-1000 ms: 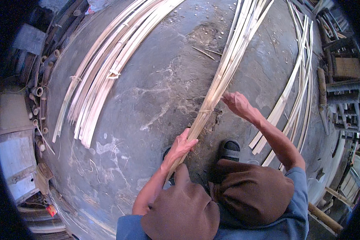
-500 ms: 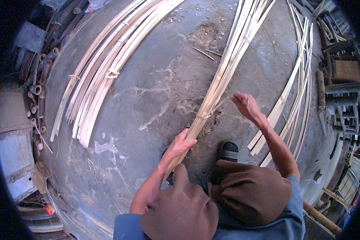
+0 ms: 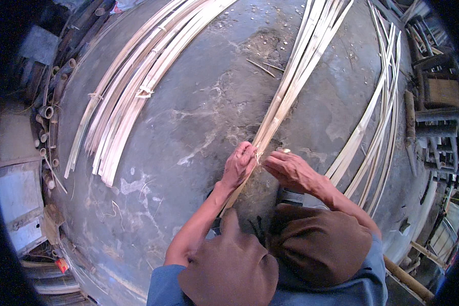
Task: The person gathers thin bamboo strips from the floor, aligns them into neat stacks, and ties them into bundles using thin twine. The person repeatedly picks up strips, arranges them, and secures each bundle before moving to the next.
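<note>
Centrally, the left hand (image 3: 238, 164) and right hand (image 3: 290, 169) pinch the bundle of bamboo strips (image 3: 290, 86) on the concrete floor (image 3: 199, 102); it runs toward one o'clock. Another tied bundle (image 3: 132, 86) lies at ten o'clock.

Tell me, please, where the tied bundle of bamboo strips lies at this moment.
In the head view, the tied bundle of bamboo strips lies on the concrete floor at upper left, to the left of the left hand and clear of both hands.
</note>
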The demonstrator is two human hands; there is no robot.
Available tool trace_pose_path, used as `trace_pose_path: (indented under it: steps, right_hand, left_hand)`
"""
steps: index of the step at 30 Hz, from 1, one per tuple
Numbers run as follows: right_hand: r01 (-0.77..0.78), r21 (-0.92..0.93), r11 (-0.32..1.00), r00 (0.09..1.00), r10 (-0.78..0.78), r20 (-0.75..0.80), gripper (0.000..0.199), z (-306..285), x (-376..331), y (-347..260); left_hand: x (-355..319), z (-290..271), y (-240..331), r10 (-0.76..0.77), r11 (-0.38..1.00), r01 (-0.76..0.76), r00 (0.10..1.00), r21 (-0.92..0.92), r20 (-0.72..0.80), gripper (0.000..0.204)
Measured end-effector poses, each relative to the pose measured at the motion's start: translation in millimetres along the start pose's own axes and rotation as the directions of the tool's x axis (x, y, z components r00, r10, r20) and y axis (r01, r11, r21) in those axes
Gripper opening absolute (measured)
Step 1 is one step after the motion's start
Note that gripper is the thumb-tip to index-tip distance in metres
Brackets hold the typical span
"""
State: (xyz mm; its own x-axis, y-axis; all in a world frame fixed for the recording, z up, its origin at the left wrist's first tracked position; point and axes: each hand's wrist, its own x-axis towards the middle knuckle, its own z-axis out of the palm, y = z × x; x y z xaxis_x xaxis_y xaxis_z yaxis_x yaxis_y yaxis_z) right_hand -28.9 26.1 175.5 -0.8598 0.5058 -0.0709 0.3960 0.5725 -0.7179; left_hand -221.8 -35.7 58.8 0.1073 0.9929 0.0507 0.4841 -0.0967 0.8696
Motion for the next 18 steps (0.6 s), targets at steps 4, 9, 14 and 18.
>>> trace_pose_path:
  steps: [4, 9, 14, 18]
  right_hand:
    - [-0.049, -0.056, 0.997, 0.999, 0.049, 0.01, 0.015, -6.6, -32.0, 2.5]
    - [-0.364, 0.334, 0.87, 0.924, 0.383, 0.008, 0.028, 35.0, -58.3, 38.4]
    - [-0.343, 0.931, 0.121, 0.625, 0.77, 0.131, 0.049, 38.5, -28.3, 54.5]
    - [-0.363, 0.879, 0.31, 0.751, 0.656, 0.079, 0.048, 64.1, -7.4, 69.6]
  left_hand:
    - [12.0, 11.2, -1.5, -0.035, 0.996, 0.043, 0.995, 0.082, -0.095, 0.013]
    - [10.0, 21.7, -14.2, -0.096, 0.993, 0.105, 0.985, 0.058, -0.141, 0.014]
    - [7.6, 22.4, -18.6, -0.079, 0.987, 0.097, 0.988, 0.131, -0.135, 0.017]
    - [9.8, 23.9, -16.8, -0.021, 0.994, 0.039, 0.986, 0.106, -0.168, 0.017]
